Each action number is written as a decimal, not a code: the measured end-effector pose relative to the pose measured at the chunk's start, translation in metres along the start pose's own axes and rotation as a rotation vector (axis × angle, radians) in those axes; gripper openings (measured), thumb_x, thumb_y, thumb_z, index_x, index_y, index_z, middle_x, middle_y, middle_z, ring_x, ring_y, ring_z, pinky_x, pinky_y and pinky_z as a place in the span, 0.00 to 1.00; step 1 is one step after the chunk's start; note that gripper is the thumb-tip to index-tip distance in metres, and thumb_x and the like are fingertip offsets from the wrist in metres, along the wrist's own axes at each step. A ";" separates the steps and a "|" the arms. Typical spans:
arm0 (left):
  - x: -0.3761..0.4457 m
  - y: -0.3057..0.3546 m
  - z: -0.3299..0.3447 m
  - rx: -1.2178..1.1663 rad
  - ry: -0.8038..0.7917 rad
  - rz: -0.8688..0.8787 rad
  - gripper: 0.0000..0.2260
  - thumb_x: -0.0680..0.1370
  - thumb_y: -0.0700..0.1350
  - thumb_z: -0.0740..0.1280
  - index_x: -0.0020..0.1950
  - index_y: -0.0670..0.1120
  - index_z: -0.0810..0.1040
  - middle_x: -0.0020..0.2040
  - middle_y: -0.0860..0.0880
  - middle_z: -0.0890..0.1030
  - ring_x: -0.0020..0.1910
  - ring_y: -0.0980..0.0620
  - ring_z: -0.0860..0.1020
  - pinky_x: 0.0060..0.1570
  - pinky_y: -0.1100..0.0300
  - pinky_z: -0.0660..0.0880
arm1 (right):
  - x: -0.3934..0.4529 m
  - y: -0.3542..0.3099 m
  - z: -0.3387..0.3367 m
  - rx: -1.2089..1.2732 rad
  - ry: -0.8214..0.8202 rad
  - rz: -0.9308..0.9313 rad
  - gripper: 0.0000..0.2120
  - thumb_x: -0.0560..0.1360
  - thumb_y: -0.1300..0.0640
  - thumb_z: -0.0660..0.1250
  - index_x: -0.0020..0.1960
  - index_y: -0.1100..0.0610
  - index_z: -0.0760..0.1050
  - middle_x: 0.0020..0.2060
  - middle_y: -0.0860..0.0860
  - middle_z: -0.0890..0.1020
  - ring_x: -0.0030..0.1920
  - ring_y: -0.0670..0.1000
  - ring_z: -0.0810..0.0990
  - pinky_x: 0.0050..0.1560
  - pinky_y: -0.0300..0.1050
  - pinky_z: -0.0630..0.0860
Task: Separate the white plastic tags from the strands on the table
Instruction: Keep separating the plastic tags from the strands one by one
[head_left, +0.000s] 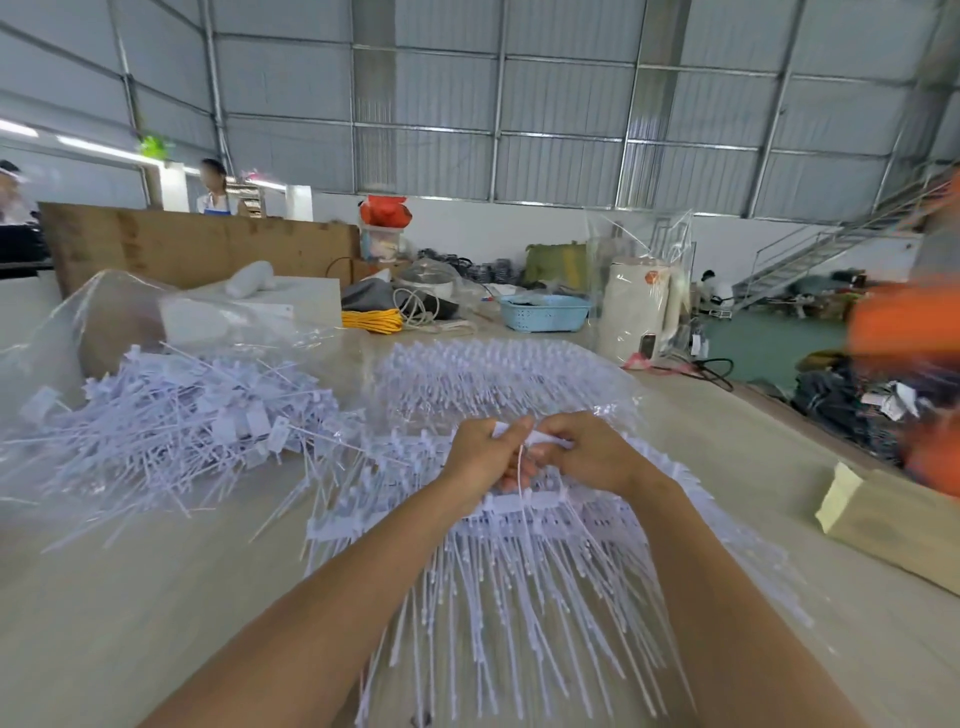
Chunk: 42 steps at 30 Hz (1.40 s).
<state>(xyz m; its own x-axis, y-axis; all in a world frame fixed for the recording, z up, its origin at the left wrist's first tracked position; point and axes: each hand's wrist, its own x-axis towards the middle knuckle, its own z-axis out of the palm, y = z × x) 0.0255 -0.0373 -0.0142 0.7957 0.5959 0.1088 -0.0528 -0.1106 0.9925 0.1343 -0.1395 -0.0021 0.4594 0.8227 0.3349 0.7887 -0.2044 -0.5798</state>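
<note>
A big sheet of joined white plastic tag strands (519, 582) lies on the table in front of me, its long tails pointing toward me. My left hand (485, 457) and my right hand (589, 454) meet over its middle. Both pinch the same white tag (545, 439), and one thin strand hangs down between them. A loose pile of separated white tags (176, 431) lies to the left on clear plastic film.
More joined strands (493, 374) lie behind my hands. A blue basket (543, 312), yellow cord (371, 320), a white jug (636, 312) and clear bags stand at the back. A cardboard box (893, 525) sits at the right edge beside a person in orange (914, 332).
</note>
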 end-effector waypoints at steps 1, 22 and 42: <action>0.000 0.000 0.000 -0.001 0.011 0.004 0.14 0.78 0.49 0.66 0.37 0.42 0.78 0.23 0.48 0.78 0.19 0.54 0.75 0.19 0.66 0.68 | -0.001 -0.002 0.000 0.015 0.008 -0.004 0.12 0.73 0.64 0.69 0.34 0.52 0.74 0.29 0.45 0.75 0.29 0.36 0.73 0.34 0.29 0.67; 0.008 0.028 -0.004 -0.396 -0.029 -0.139 0.06 0.81 0.40 0.58 0.44 0.42 0.70 0.21 0.49 0.73 0.16 0.57 0.66 0.18 0.70 0.61 | -0.007 -0.021 -0.019 0.503 0.183 -0.036 0.08 0.66 0.70 0.74 0.42 0.60 0.80 0.35 0.53 0.80 0.34 0.42 0.78 0.37 0.34 0.77; 0.003 0.008 0.001 -0.134 -0.031 -0.043 0.14 0.80 0.50 0.64 0.40 0.42 0.78 0.28 0.47 0.80 0.24 0.55 0.77 0.23 0.66 0.69 | -0.004 -0.017 -0.003 0.317 0.175 -0.002 0.01 0.74 0.68 0.68 0.43 0.65 0.78 0.32 0.58 0.77 0.29 0.53 0.74 0.31 0.41 0.74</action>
<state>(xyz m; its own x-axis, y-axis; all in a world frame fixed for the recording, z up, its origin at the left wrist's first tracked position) 0.0283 -0.0368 -0.0055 0.8174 0.5723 0.0659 -0.0966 0.0235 0.9950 0.1200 -0.1413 0.0086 0.5427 0.7143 0.4419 0.6361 -0.0059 -0.7716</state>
